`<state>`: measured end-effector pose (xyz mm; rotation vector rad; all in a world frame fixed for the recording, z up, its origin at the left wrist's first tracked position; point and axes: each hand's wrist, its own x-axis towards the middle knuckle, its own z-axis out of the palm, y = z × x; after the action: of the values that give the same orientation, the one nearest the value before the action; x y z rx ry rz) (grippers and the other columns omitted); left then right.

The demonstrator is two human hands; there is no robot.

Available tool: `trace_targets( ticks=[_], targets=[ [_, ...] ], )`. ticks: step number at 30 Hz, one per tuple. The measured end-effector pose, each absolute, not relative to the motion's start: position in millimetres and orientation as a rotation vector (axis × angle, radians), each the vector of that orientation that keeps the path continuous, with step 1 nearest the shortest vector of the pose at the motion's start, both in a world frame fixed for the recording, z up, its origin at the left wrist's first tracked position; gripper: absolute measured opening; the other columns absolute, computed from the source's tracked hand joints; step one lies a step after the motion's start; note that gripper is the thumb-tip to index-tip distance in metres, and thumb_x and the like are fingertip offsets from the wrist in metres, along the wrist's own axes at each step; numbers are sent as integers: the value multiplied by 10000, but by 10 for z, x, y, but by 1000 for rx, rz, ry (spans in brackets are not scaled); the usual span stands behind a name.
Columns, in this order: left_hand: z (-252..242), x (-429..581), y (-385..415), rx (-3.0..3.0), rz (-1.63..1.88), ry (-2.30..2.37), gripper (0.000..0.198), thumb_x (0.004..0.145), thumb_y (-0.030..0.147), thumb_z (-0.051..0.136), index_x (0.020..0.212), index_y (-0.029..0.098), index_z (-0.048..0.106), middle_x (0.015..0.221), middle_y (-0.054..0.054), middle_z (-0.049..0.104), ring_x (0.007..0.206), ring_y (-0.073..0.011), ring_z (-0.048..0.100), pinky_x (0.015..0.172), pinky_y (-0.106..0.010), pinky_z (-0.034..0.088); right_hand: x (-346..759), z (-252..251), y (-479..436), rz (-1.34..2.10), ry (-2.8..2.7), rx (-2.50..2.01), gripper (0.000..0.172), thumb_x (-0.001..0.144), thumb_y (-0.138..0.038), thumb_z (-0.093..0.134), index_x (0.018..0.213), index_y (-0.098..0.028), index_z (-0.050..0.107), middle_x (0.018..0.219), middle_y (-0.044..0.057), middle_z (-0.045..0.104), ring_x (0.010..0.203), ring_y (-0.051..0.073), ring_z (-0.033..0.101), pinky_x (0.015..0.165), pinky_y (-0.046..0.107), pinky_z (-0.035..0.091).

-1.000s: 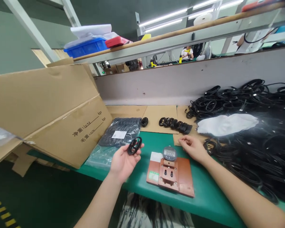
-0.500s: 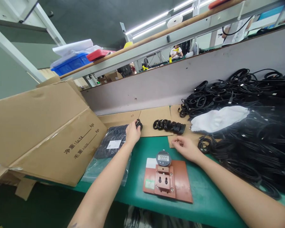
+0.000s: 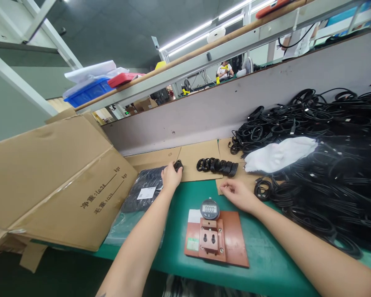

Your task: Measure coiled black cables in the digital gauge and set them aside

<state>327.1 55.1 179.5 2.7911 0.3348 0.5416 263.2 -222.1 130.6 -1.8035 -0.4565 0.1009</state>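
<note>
My left hand (image 3: 170, 176) reaches forward onto the brown cardboard sheet (image 3: 200, 156), its fingers closed on small black rings (image 3: 178, 165) beside a plastic bag of black rings (image 3: 145, 187). A row of black rings (image 3: 217, 166) lies on the cardboard between my hands. My right hand (image 3: 238, 193) rests on the green bench, fingers loosely curled with nothing seen in them, just behind a brown gauge fixture (image 3: 216, 241) with a round digital dial (image 3: 209, 209) reading zeros.
A big cardboard box (image 3: 52, 177) lies tipped at the left. A large heap of coiled black cables (image 3: 330, 165) and a white cloth (image 3: 278, 153) fill the right. A grey partition (image 3: 235, 103) backs the bench. Another person sits far behind it.
My left hand, which held a black ring up near me a second ago, has reached forward to the cardboard beside the bag. My right hand has barely moved.
</note>
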Motion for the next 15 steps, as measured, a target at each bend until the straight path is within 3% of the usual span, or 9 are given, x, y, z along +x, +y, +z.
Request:
trace_targets(
  ticks=[7,11,13,15],
  targets=[
    [1833,3223,514,2784,566,281,536,839,378,563,1315,146,478,1290,-173,601,1215,-351,523,1012,-485,386,2634,1304,-2212,106,-462,-1804,274,834,-386,487,798,-139,599,634,15,548,562,140,466,524,252,337],
    [1852,3152,394,2765,642,200,526,854,341,550,1332,140,456,1369,-183,518,1327,-352,399,1128,-545,211,2640,1287,-2226,109,-461,-1806,265,842,-379,494,810,-139,603,684,29,585,592,148,491,563,266,371],
    [1839,3136,287,2751,632,97,508,870,300,531,1349,158,438,1413,-151,479,1371,-296,352,1163,-481,183,2642,1282,-2231,111,-457,-1810,267,846,-380,494,805,-140,603,672,27,582,580,147,484,555,267,364],
    [1799,3161,167,2730,562,2,477,890,277,508,1348,160,443,1402,-131,494,1336,-234,411,1136,-377,284,2645,1282,-2230,107,-453,-1813,263,847,-378,495,803,-141,602,659,23,574,573,147,479,543,264,354]
  ],
)
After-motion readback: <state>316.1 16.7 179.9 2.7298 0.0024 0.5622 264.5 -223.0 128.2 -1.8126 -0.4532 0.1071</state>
